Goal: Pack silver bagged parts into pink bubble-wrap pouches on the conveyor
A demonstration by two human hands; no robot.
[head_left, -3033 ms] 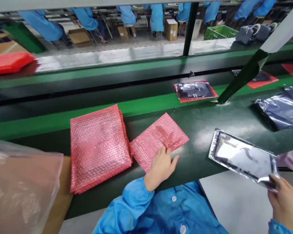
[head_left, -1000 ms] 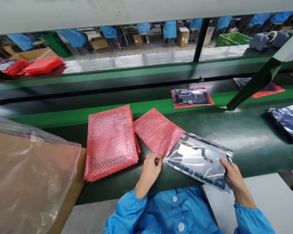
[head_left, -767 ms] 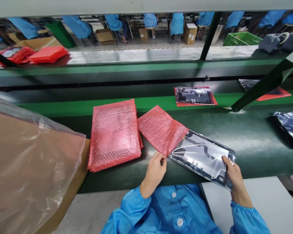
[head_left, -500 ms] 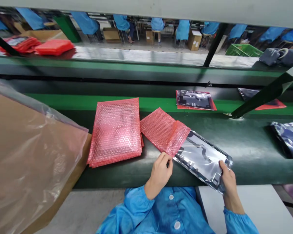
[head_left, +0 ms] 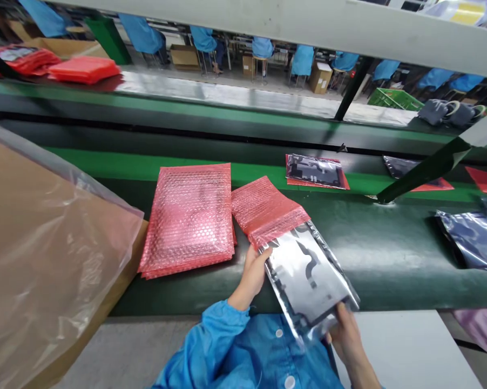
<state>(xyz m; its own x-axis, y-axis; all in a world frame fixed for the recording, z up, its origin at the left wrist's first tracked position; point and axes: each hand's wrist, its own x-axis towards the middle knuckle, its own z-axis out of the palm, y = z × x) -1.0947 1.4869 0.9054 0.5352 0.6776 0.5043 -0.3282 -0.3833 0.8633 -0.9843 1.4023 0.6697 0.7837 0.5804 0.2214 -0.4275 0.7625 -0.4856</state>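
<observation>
A flat panel in a clear plastic bag (head_left: 304, 270), silver-grey with dark patterns, has its far end inside the mouth of a red bubble-wrap bag (head_left: 268, 208). At the left corner of that mouth, my left hand (head_left: 251, 273) is closed, its thumb over the edge where bag and panel meet. My right hand (head_left: 346, 329) grips the near right end of the bagged panel, thumb and fingers on opposite sides. Left of them lies a stack of red bubble-wrap bags (head_left: 190, 219), close to the bag I hold.
A large carton lined with clear plastic (head_left: 57, 259) stands at the left. On the green strip lie another bagged panel on a red bag (head_left: 317, 171) and more farther right. A dark post (head_left: 421, 170) rises at right, near shiny dark bags (head_left: 474, 237). Seated people work beyond the line.
The panel's near end has swung toward my body and left with my right hand. The bubble bag's mouth has turned toward me, and my left hand has shifted slightly left.
</observation>
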